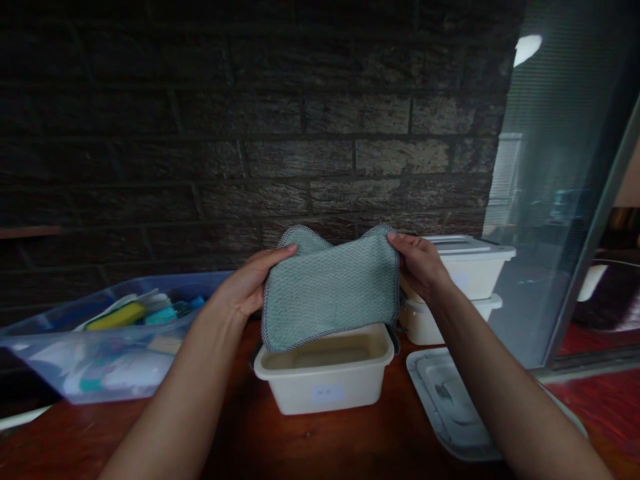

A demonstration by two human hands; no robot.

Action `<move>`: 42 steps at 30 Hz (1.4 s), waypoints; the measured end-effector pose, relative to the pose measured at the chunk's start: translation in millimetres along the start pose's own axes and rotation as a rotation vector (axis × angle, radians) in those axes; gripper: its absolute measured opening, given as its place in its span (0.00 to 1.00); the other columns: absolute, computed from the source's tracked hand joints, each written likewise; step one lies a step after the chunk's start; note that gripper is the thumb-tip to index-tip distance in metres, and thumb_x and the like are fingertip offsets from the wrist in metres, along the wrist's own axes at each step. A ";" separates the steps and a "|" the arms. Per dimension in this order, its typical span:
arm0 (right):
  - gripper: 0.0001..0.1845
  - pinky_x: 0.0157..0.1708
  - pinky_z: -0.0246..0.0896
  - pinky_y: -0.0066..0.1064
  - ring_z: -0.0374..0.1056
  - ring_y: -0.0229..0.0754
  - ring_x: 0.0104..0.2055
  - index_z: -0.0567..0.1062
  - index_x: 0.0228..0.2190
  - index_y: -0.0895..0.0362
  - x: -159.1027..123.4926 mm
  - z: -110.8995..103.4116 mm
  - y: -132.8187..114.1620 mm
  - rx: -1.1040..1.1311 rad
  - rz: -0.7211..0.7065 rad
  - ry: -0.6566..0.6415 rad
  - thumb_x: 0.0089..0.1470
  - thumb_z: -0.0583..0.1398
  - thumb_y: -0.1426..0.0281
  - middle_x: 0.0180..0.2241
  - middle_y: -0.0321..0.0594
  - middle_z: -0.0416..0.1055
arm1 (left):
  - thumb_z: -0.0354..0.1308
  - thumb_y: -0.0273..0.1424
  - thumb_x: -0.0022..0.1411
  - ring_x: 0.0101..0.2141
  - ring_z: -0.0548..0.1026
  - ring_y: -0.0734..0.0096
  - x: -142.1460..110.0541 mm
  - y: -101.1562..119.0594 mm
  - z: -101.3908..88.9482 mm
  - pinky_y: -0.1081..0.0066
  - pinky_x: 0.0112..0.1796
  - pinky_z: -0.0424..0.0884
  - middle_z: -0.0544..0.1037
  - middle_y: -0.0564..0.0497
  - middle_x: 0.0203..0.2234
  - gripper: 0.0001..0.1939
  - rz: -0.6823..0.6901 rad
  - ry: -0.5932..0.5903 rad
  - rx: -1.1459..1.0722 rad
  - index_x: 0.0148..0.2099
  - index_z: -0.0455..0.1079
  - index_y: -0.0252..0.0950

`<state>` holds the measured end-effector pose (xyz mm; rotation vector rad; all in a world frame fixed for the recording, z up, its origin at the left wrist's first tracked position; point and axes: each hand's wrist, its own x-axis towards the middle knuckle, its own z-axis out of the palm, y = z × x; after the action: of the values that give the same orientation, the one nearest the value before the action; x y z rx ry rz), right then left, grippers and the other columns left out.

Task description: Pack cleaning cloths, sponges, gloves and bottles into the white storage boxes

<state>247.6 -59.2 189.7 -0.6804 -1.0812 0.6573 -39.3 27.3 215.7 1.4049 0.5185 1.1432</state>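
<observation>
A folded grey-green mesh cloth (330, 290) hangs in the air between my two hands. My left hand (249, 283) pinches its upper left corner. The upper right corner is gripped by my right hand (419, 263). Directly below the cloth stands an open white plastic bin (325, 380) on a reddish-brown table (310, 447). The bin looks empty inside, though the cloth hides part of it.
A clear blue-tinted tub (107, 347) with yellow and teal items sits at the left. Two stacked white lidded bins (473, 280) stand behind my right hand. A white lid (445, 400) lies flat at the right. A dark brick wall is behind; a glass panel (555, 200) is at right.
</observation>
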 end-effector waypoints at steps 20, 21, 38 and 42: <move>0.25 0.23 0.41 0.30 0.49 0.35 0.24 0.66 0.20 0.55 -6.6 2.5 -1.1 -0.424 -0.187 0.167 0.57 0.64 0.52 0.20 0.31 0.56 | 0.56 0.41 0.62 0.31 0.70 0.61 14.9 -18.5 -2.1 0.69 0.31 0.64 0.75 0.49 0.26 0.14 0.377 0.280 0.429 0.30 0.73 0.38; 0.24 0.24 0.42 0.30 0.50 0.35 0.24 0.67 0.20 0.55 -7.4 3.5 -2.1 -0.403 -0.155 0.153 0.57 0.64 0.52 0.20 0.31 0.58 | 0.55 0.40 0.61 0.31 0.71 0.60 13.5 -18.4 0.1 0.68 0.31 0.67 0.75 0.49 0.27 0.13 0.318 0.244 0.373 0.32 0.74 0.38; 0.15 0.23 0.45 0.29 0.52 0.34 0.21 0.74 0.31 0.54 -8.3 4.6 -4.5 -0.303 -0.281 0.211 0.55 0.68 0.56 0.19 0.29 0.61 | 0.66 0.45 0.59 0.27 0.71 0.69 7.7 -11.5 -1.3 0.73 0.29 0.67 0.75 0.52 0.26 0.16 0.350 0.165 0.272 0.34 0.75 0.37; 0.16 0.22 0.38 0.31 0.48 0.35 0.21 0.73 0.32 0.54 -7.3 -1.2 -6.7 -0.644 -0.430 0.275 0.62 0.61 0.54 0.19 0.30 0.55 | 0.57 0.44 0.68 0.25 0.63 0.71 13.6 -16.6 -8.8 0.73 0.26 0.57 0.69 0.54 0.22 0.19 0.573 0.244 0.563 0.29 0.71 0.37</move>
<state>247.3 -69.2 190.4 -1.0120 -1.1330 -0.1729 -36.0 46.6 203.3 1.9891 0.6652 1.7314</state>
